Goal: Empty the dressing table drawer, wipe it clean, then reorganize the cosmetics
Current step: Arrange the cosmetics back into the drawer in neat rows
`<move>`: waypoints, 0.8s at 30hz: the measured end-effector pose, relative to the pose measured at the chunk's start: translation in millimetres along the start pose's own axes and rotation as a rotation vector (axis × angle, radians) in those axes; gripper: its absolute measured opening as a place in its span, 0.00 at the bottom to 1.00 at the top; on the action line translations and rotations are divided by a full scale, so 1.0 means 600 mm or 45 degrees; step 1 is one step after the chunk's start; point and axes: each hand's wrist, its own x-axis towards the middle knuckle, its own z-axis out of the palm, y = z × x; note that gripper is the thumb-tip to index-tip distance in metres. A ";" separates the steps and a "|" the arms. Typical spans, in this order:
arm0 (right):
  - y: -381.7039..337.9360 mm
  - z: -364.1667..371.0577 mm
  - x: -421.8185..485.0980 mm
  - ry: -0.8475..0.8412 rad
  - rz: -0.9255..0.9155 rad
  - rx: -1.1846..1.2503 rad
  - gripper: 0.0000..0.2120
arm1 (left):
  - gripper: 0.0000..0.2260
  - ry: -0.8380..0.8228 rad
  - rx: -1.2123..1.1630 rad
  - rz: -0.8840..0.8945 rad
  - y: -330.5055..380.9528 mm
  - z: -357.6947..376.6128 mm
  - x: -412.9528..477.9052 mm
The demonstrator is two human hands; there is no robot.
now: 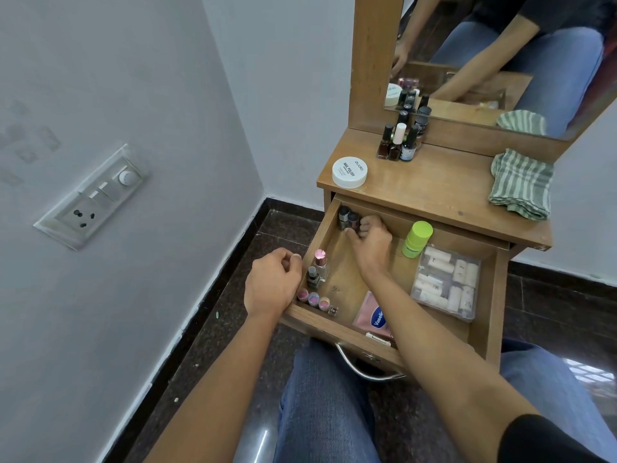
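The drawer (320,325) stands pulled out from under the worktop (434,195). The right hand (369,243) reaches into the drawer's far left corner, its fingers curled round two small dark bottles (348,219). The left hand (272,284) sits against the outside of the drawer's left wall with its fingers curled; whether it grips the rim cannot be told. Along that left wall inside the drawer stand a pink-capped bottle (320,260) and, nearer the front, a row of small pots (314,299). A pink pouch (370,315) lies at the drawer's front, with a clear box of tubes (445,285) and a green bottle (417,238) on its right side. Above the drawer, the worktop carries a white jar (349,172), a cluster of nail polish bottles (399,142) and a striped cloth (521,183).
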 end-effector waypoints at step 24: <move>0.010 -0.009 -0.004 0.023 -0.083 -0.071 0.11 | 0.10 -0.011 0.012 0.003 -0.004 0.004 0.003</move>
